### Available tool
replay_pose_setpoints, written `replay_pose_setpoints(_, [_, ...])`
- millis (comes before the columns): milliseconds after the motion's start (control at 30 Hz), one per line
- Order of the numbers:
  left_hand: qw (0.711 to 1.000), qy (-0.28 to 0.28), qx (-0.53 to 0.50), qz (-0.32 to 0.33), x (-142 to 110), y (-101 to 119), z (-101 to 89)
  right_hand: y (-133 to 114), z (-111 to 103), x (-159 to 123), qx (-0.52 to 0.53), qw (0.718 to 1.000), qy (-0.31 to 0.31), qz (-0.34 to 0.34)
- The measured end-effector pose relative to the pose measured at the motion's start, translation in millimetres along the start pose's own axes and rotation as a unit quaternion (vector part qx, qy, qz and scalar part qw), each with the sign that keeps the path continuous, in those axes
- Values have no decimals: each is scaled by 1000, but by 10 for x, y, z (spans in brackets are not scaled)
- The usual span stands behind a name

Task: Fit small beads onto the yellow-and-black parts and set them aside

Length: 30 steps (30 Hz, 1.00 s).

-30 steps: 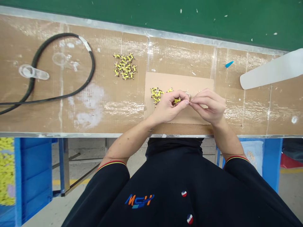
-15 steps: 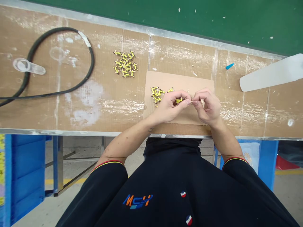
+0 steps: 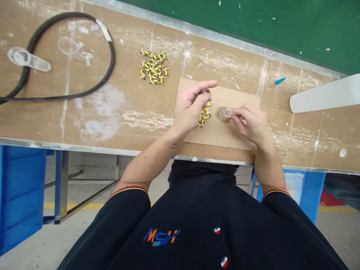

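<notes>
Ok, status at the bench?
Left hand raised, open, over yellow connectors. Right hand pinched beside a clear cup; anything held too small to tell. All on a cardboard sheet.

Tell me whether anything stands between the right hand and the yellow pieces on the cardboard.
Yes: a small clear cup sits on the cardboard sheet, right by the fingertips of the right hand, between them and the yellow pieces. The left hand is beside the pieces, off that line.
</notes>
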<state>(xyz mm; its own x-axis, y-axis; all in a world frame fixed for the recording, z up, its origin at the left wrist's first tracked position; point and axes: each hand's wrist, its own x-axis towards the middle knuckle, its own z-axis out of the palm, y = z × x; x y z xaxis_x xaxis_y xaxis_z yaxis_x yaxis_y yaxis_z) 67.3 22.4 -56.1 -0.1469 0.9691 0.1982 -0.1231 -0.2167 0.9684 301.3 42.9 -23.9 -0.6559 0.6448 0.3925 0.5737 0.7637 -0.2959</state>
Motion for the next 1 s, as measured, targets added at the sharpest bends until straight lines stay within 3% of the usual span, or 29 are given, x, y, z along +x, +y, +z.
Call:
replay_pose_setpoints(167, [999, 1, -20, 40, -19, 12, 27, 2, 2, 1, -9, 1000, -17, -3])
replay_pose_setpoints(633, [999, -12, -20, 22, -55, 147, 69, 3, 24, 4, -9, 1000, -20, -10])
replay_pose_setpoints(767, [999, -18, -33, -2, -52, 153, 59, -7, -25, 14, 57, 998, -14, 16])
replay_pose_setpoints(1000, [989, -79, -108, -68, -147, 208, 166, -73, -122, 37, 241, 954, 162, 70])
